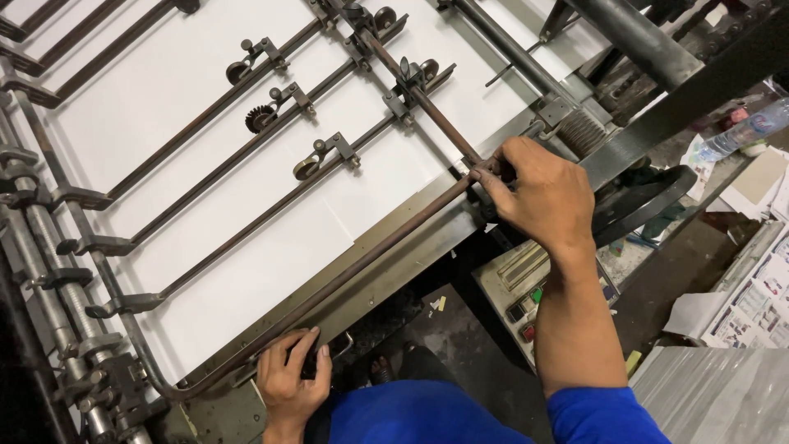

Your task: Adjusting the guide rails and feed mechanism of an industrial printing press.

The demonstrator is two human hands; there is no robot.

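Note:
I look down on a machine's feed table covered by a white paper sheet [246, 189], crossed by thin dark metal rods with small guide wheels [308, 164]. A long rusty brown bar [345, 271] runs along the table's near edge. My right hand [538, 193] grips the upper end of that bar, where a second rod [427, 103] meets it at a joint. At the bar's lower end my left hand [289, 382] rests on the table's metal edge, fingers curled over a dark part beside the bar. Both sleeves are blue.
A control box with coloured buttons [526, 308] sits below the table edge. A wide dark belt [682, 99] and a wheel [645, 201] stand to the right. Rollers and brackets [57, 279] line the left side. Printed sheets [756, 304] and a plastic bottle [752, 127] lie at right.

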